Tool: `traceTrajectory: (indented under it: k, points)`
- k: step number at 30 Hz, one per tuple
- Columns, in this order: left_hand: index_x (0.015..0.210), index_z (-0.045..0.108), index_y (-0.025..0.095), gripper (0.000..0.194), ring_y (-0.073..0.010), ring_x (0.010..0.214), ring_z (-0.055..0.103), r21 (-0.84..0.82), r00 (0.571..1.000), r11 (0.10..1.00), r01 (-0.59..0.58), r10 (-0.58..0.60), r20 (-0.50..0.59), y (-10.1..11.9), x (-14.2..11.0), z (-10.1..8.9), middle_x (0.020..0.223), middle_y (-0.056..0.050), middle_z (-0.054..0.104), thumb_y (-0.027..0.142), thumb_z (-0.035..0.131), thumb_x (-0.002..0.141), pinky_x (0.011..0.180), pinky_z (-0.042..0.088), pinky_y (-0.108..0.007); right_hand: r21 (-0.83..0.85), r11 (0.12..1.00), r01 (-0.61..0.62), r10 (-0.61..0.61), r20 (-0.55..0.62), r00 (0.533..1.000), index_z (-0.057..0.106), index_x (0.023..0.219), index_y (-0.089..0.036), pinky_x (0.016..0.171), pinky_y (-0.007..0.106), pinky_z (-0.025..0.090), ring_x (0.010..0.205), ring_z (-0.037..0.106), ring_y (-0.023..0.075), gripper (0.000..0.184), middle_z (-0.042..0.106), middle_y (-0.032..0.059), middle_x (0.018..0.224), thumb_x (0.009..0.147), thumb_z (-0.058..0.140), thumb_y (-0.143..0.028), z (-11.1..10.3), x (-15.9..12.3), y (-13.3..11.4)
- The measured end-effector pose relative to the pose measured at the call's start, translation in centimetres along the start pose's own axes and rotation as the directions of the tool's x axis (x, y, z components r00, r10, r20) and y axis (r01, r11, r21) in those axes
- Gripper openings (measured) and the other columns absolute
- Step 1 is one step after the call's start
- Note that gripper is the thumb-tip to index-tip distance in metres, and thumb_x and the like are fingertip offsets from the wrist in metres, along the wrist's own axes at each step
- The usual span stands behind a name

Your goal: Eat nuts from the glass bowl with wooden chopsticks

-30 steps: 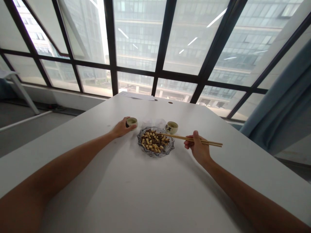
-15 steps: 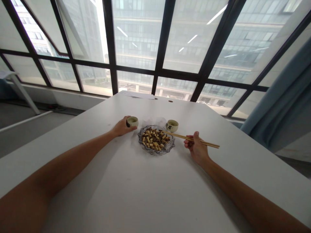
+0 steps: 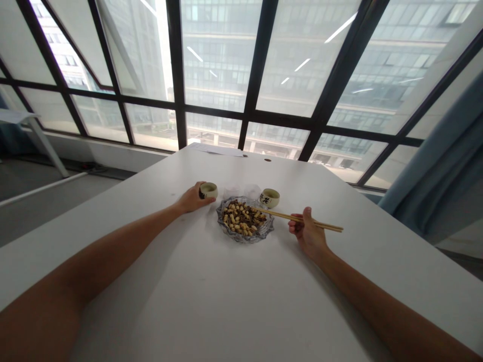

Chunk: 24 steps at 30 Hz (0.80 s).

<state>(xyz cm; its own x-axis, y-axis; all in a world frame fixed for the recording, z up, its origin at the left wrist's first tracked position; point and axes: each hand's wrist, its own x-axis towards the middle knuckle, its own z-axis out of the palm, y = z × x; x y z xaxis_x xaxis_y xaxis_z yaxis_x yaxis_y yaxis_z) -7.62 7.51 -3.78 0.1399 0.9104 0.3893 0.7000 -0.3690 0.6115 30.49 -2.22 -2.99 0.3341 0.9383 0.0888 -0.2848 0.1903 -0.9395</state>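
Observation:
My left hand [image 3: 193,198] is wrapped round a small pale-green teacup [image 3: 209,190] with dark markings, upright left of the glass dish. In my right hand [image 3: 306,232] is a pair of chopsticks [image 3: 324,226], pointing left with their tips over the far right part of the dish. The scalloped glass dish [image 3: 268,232] holds peanuts [image 3: 241,226] in shells mixed with dark, thin seeds. Whether the tips grip anything is too small to tell. A second teacup [image 3: 269,198] with dark characters stands behind the dish on the right.
Two clear, see-through cups or containers [image 3: 252,191] stand between the teacups, behind the dish. Everything rests on a white table [image 3: 211,306]. Paper sheets [image 3: 219,150] lie at its far end, before the windows. A blue curtain [image 3: 441,176] hangs at the right.
The view shifts slightly. The chopsticks have changed their angle a little over the dish, with the tips staying near its far right part. My left hand stays on the teacup.

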Motion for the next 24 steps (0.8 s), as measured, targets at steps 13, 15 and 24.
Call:
traceTrajectory:
  k: [13,15,24]
  points:
    - [0.134,0.049,0.018,0.084,-0.0314,0.110,0.066,0.009,1.000,1.000,-0.018,0.019,-0.023,-0.4,0.3,0.6,0.119,-0.012,0.067,0.066,0.072,0.069,0.096,0.051,-0.042,-0.273,0.927,0.257,-0.241,0.089,0.966,0.073,0.072,-0.013,0.040,0.026,0.048,0.042,0.058,0.0139,0.068,0.066,0.0056,0.054,0.069,0.067,-0.080,1.9,-2.4,-0.9]
    - [0.135,0.049,0.018,0.085,-0.0322,0.110,0.065,0.019,1.000,1.000,-0.014,0.015,-0.018,-0.4,0.4,0.6,0.120,-0.013,0.067,0.066,0.071,0.069,0.097,0.051,-0.043,-0.214,0.954,0.208,-0.200,0.060,0.978,0.073,0.072,-0.013,0.040,0.026,0.048,0.042,0.058,0.0139,0.068,0.065,0.0057,0.054,0.069,0.068,-0.080,1.9,-2.0,-0.5]
    - [0.134,0.051,0.019,0.083,-0.0315,0.108,0.066,0.030,1.000,1.000,-0.008,0.009,-0.026,-0.2,0.3,0.5,0.118,-0.011,0.068,0.064,0.073,0.068,0.094,0.052,-0.042,-0.142,0.984,0.109,-0.095,0.100,0.990,0.073,0.072,-0.013,0.043,0.026,0.049,0.046,0.059,0.0137,0.063,0.066,0.0049,0.056,0.058,0.081,-0.073,2.4,-1.6,0.1]
